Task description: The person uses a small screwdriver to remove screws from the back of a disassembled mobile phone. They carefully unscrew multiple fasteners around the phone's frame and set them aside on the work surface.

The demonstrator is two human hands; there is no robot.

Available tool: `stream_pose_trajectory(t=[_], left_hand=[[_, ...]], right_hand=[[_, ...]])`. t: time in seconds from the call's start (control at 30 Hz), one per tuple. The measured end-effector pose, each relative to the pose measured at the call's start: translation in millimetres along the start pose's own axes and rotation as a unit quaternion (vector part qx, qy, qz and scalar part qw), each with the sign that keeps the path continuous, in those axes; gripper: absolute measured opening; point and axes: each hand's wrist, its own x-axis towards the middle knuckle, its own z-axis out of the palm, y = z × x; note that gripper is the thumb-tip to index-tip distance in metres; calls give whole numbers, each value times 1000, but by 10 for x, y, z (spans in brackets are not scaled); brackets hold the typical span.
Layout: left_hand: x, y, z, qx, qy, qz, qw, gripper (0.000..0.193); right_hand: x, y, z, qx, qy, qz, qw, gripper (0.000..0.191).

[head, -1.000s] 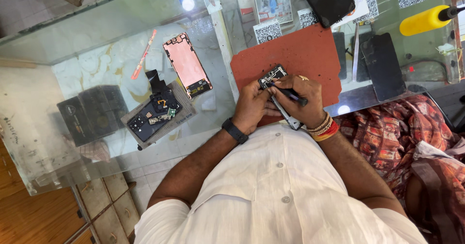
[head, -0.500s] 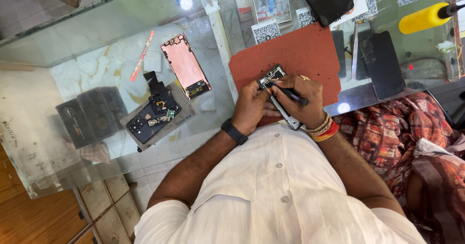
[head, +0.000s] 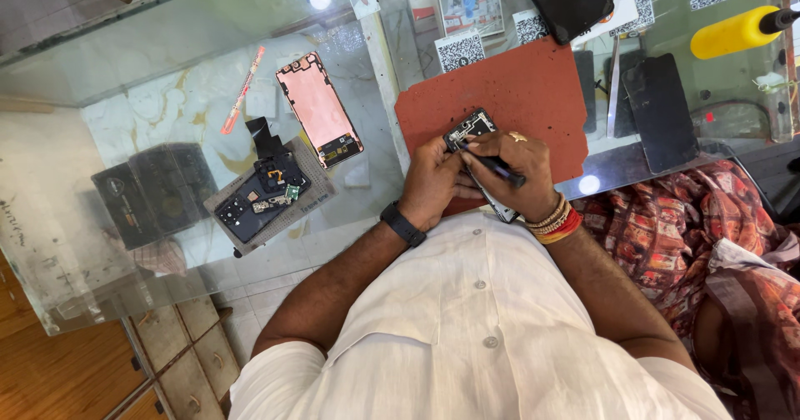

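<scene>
Head view: left hand [head: 433,182] braces opened phone [head: 471,128] over red mat [head: 533,95] (steadying it); right hand [head: 517,166], grip closed, works dark tool [head: 498,168].

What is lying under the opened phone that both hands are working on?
The opened phone lies over a red work mat on the glass counter. The left hand and right hand cover its lower part, so the mat beneath there is hidden.

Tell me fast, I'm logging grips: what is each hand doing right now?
Left hand: closed on the opened phone, steadying it.
Right hand: closed on a dark tool, its tip at the phone.
</scene>
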Motion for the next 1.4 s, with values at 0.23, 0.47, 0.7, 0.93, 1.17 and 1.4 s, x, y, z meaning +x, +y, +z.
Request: stream_pose_trajectory(t=[0.23, 0.47, 0.7, 0.93, 1.17, 1.4], left_hand=[[13, 13, 18, 8, 0, 1, 1000, 23], [31, -15, 24, 7, 4, 7, 1000, 24], [51, -23, 3, 19, 5, 6, 1000, 21], [16, -40, -7, 4, 5, 5, 1000, 24], [-3, 48, 41, 19, 5, 21, 1000, 26], [2, 133, 70, 12, 2, 17, 1000, 25]], right_hand=[[8, 31, -36, 38, -21, 5, 999, 17], [20, 35, -47, 41, 4, 12, 999, 16], [39, 34, -58, 9, 6, 5, 1000, 14], [-14, 23, -46, 46, -27, 12, 999, 14], [77, -36, -22, -1, 0, 30, 1000, 15], [107, 45, 14, 28, 12, 27, 999, 14]])
